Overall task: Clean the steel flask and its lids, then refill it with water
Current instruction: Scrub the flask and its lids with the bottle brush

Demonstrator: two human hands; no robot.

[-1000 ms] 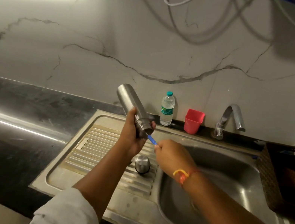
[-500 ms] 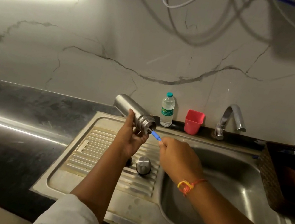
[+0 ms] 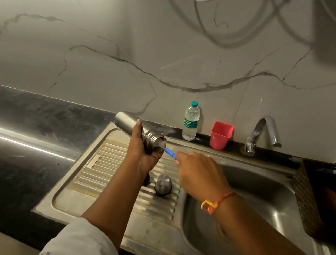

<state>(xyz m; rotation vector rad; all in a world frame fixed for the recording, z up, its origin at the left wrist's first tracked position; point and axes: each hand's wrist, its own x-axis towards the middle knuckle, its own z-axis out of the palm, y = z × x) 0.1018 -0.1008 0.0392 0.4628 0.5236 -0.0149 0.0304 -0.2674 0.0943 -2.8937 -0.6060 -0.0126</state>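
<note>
My left hand [image 3: 141, 156] grips the steel flask [image 3: 127, 123] near its threaded neck and holds it almost level above the drainboard, mouth pointing right. My right hand [image 3: 199, 173] pinches the blue handle of a brush [image 3: 170, 153] whose far end goes into the flask's mouth. A steel lid [image 3: 163, 184] stands on the ribbed drainboard [image 3: 109, 175] just below my hands. A second dark lid [image 3: 146, 179] peeks out from behind my left wrist, mostly hidden.
The sink basin [image 3: 261, 202] lies to the right, with the tap [image 3: 262, 132] behind it. A plastic water bottle [image 3: 191, 121] and a pink cup [image 3: 220, 135] stand on the back ledge. A dark woven basket [image 3: 330, 196] sits at the right. Black countertop [image 3: 17, 123] stretches left.
The flask has tipped from steeply slanted, base up, to nearly level and sunk a little. My right hand has followed its mouth with the brush still inside.
</note>
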